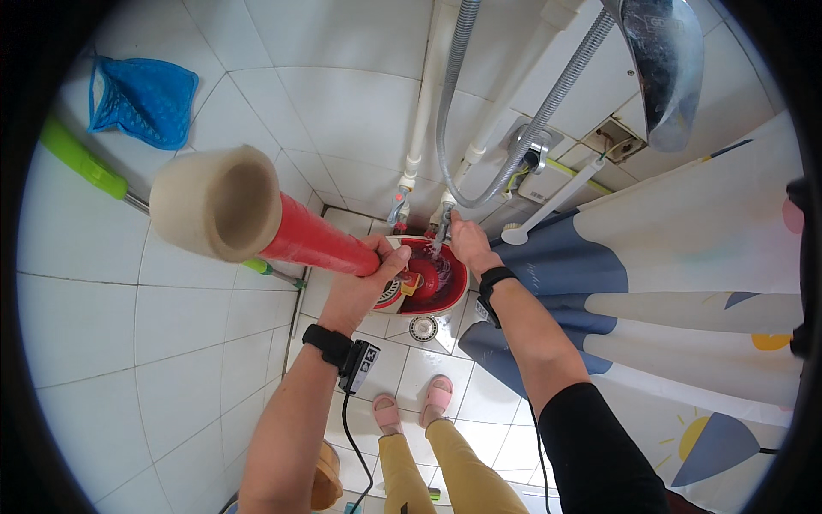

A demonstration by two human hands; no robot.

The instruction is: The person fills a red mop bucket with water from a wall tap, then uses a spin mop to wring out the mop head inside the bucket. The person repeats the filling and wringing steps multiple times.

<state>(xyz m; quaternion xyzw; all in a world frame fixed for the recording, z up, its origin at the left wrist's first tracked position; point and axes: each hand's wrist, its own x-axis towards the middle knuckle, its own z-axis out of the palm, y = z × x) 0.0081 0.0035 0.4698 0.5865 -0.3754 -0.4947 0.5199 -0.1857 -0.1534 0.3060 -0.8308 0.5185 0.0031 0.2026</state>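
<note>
My left hand (366, 283) is closed around the thick red handle (318, 238) of what looks like a mop. Its wide, hollow beige end (212, 202) comes up close to the camera. Lower down, the handle runs to a yellow joint (411, 284) over a red round part inside a red-lined mop bucket (463, 283). My right hand (472, 243) is at a metal tap (445, 215) on the wall pipe, fingers on or behind it; its exact grip is hidden. Water (438, 249) runs from the tap into the bucket.
A shower curtain (674, 308) hangs close at the right. A metal hose (546, 115) loops above the tap, near a white brush (552, 199). At left are a blue cloth (144, 99) and green-handled pole (83, 157). A floor drain (423, 328) lies before the bucket.
</note>
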